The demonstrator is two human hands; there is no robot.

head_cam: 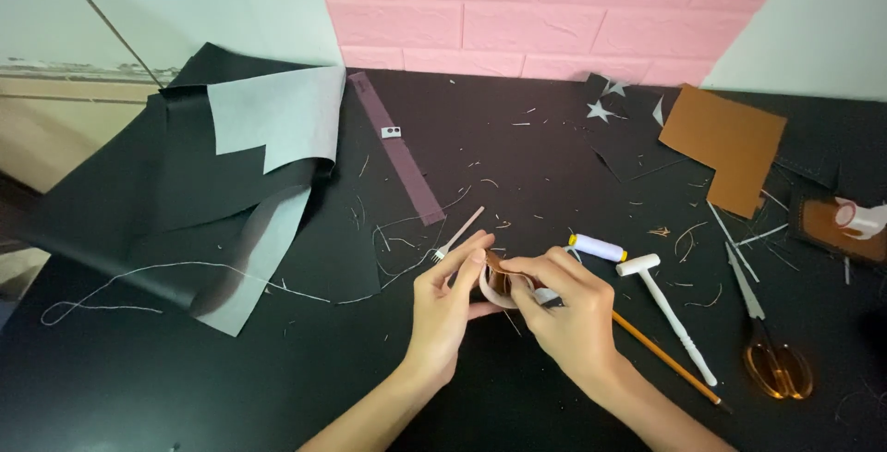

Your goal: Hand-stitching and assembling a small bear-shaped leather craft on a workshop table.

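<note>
Your left hand (446, 304) and right hand (568, 309) met just above the black surface (231, 387), close in front of you, and between them sat the small brown leather piece (504, 281) with its pale underside curling round. Your left thumb and fingers were pinched on its left edge. Your right fingers were closed over its right side; whether they also held a needle, I could not tell. The piece looked light and thin, limp enough to curl yet with some spring, so it probably wanted a firm pinch near the edges, not the middle, to keep it from twisting or creasing. Its smooth face may have been a little slippery.

Just beside your right hand lay a pencil (665, 358) and a small white mallet (670, 313), and a white thread spool (597, 248) sat just beyond your fingers. A small white fork-like tool (458, 235) lay by your left fingertips, with a long thread (185, 274) trailing off left. Further right were the scissors (762, 341). Beyond, you had a dark translucent ruler (399, 149), a folded black sheet (185, 175) with grey backing, and a tan leather offcut (725, 142) near the pink brick wall (554, 8).
</note>
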